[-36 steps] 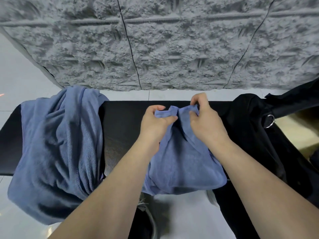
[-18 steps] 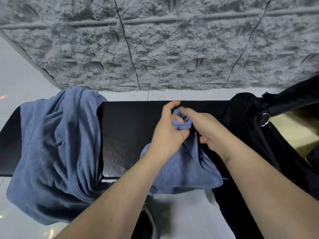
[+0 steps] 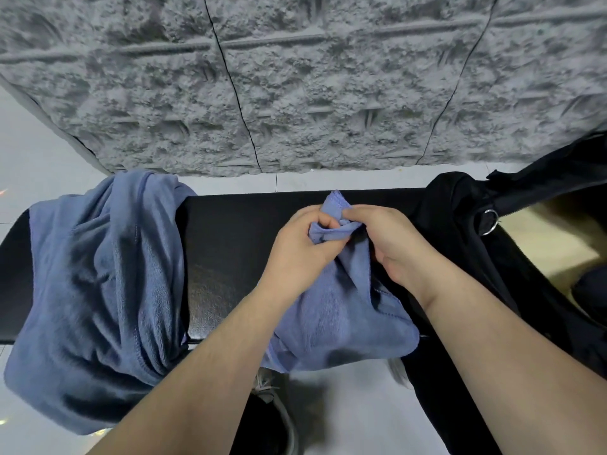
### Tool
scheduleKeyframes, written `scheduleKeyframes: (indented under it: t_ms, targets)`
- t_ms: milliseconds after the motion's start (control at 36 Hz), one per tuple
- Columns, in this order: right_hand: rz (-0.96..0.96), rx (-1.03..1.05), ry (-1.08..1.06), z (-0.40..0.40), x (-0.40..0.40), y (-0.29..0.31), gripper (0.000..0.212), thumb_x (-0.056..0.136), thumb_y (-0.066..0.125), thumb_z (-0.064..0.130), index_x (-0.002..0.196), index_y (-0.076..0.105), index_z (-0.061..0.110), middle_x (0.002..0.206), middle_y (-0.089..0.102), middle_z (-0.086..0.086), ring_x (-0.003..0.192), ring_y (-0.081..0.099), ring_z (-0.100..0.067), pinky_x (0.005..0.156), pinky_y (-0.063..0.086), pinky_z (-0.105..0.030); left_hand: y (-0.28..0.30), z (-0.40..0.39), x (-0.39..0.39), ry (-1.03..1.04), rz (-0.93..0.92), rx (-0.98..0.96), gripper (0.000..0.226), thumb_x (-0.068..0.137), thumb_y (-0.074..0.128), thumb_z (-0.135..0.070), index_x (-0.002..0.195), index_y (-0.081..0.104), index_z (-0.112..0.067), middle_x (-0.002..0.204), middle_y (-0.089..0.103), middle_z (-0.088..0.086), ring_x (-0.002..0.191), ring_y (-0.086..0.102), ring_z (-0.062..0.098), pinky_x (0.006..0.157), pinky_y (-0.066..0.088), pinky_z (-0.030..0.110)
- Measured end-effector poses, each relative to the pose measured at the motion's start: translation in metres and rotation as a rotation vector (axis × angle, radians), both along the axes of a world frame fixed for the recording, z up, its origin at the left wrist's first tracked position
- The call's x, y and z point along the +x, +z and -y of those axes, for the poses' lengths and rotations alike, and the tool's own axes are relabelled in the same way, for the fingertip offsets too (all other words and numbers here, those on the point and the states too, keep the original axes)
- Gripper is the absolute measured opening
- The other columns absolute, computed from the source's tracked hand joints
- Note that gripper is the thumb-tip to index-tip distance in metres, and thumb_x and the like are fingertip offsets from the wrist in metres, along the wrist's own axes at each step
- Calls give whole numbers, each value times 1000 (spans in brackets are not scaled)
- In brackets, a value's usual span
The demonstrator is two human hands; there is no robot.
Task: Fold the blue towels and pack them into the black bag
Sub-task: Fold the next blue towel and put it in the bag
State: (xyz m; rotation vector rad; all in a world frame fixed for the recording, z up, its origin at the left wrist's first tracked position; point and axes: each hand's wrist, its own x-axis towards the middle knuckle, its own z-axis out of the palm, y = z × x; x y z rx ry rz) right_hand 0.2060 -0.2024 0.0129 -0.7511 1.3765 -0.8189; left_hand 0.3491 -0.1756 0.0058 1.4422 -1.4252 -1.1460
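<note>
- Where the black bench (image 3: 230, 244) runs across the view, two blue towels show, one to the left and one in the middle; one black bag lies at the right end.
- Draped over the left end of the bench, the large blue towel (image 3: 101, 284) lies in a rumpled heap; its lower part hangs over the near edge toward the pale floor (image 3: 354, 408); neither hand touches it.
- Two bare forearms reach in from the bottom; the left hand (image 3: 302, 247) has its fingers curled round a bunched upper edge of the small blue towel (image 3: 341, 320), thumb pressed on the cloth.
- One corner of that small towel pokes up between the two hands; the rest spreads down over the near edge of the bench and hangs a little past it.
- Just beside the left, the right hand (image 3: 391, 238) pinches the same bunched edge with thumb and forefinger; its other fingers are curled below; the two hands nearly touch.
- At the right end, the black bag (image 3: 460, 205) slumps on the bench, apart from the small towel; one metal ring (image 3: 489, 221) shows on its strap; whether anything lies inside cannot be told.
- Behind all this stands one grey rough wall (image 3: 328, 93).
</note>
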Motion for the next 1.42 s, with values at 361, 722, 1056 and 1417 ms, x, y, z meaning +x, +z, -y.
scheduleKeyframes:
  t_ms: [361,722,1056,1417]
  targets:
    - [167,9,119,-3,-6,7,36,82,56,17,108,73,-1,110,71,-23,104,69,-33,99,49,-40,24,3,11,36,-275,236,21,78,84,-19,96,73,-20,108,72,2,101,70,21,96,55,44]
    - [57,48,31,-1,-5,3,28,81,66,25,100,77,7,99,76,-12,101,71,-28,106,46,-48,20,3,5,55,-7,1,10,79,82,-23,80,74,-29,109,56,-8,86,57,-8,75,49,11]
    - [60,5,-30,-3,-9,12,32,98,57,32,79,80,19,95,77,-2,100,70,-18,104,48,-38,29,4,23,109,-242,250,12,84,78,-18,94,79,-13,98,76,9,98,72,25,94,55,49]
    - [-47,-181,18,-32,-29,20,26,93,58,7,100,76,24,102,76,3,100,69,-14,85,54,-29,40,-15,70,234,-228,216,14,87,75,-19,97,75,-9,97,76,10,93,73,26,85,58,43]
